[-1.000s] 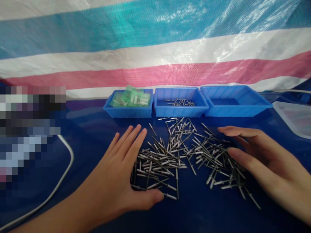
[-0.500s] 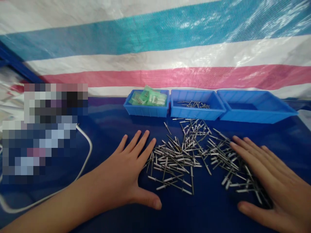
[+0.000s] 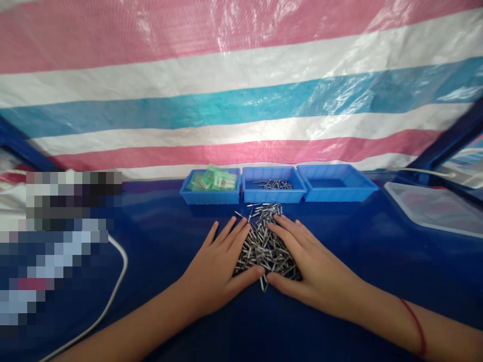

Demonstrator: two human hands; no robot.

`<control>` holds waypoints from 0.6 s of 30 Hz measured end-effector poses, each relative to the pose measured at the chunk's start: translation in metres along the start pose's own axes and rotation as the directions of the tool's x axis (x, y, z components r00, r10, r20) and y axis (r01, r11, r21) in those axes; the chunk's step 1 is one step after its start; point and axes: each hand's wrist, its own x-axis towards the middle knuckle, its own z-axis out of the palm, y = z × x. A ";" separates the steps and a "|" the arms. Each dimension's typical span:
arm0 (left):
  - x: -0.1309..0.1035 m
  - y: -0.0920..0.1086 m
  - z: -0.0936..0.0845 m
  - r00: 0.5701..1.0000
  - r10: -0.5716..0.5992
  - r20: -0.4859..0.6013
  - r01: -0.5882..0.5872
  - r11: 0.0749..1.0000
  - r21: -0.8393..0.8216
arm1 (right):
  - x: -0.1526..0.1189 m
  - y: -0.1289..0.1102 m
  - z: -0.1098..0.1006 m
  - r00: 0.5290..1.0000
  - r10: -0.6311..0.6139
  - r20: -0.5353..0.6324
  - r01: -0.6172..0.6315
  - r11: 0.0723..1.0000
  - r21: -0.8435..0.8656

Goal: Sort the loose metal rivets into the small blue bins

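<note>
A heap of silver rivets [image 3: 264, 249] lies on the dark blue table between my two hands. My left hand [image 3: 217, 266] rests against the heap's left side, fingers apart and thumb at its front edge. On the right side, my right hand [image 3: 309, 261] touches the heap with its fingers stretched out. The two thumbs nearly meet in front. Behind the heap, a blue bin [image 3: 273, 195] holds some rivets. The bin to its left [image 3: 209, 197] contains green packets [image 3: 213, 178], and the one to its right [image 3: 337, 193] shows nothing inside.
A white cable [image 3: 123, 266] curves over the table at the left, beside a pixelated area. A clear plastic lid [image 3: 433, 211] lies at the right. Striped sheeting [image 3: 241, 110] hangs behind the bins, with blue frame posts at both sides.
My right hand has moved left and the hands are closer together. The spread-out rivets are now gathered into one compact heap. The view has shifted, showing more sheeting and the lid.
</note>
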 end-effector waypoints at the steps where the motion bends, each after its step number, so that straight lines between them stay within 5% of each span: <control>1: 0.002 0.001 0.001 1.000 -0.003 -0.019 0.003 1.000 -0.012 | 0.003 -0.003 -0.001 1.000 0.022 -0.019 -0.021 1.000 0.021; 9: 0.022 0.015 0.008 0.960 -0.093 -0.265 0.068 0.992 -0.102 | 0.035 -0.005 -0.018 0.995 0.032 -0.097 -0.027 0.998 0.053; 18: 0.026 0.011 0.012 0.914 -0.081 -0.397 -0.025 0.967 -0.255 | 0.023 0.007 -0.004 0.970 -0.009 -0.242 0.041 0.991 0.128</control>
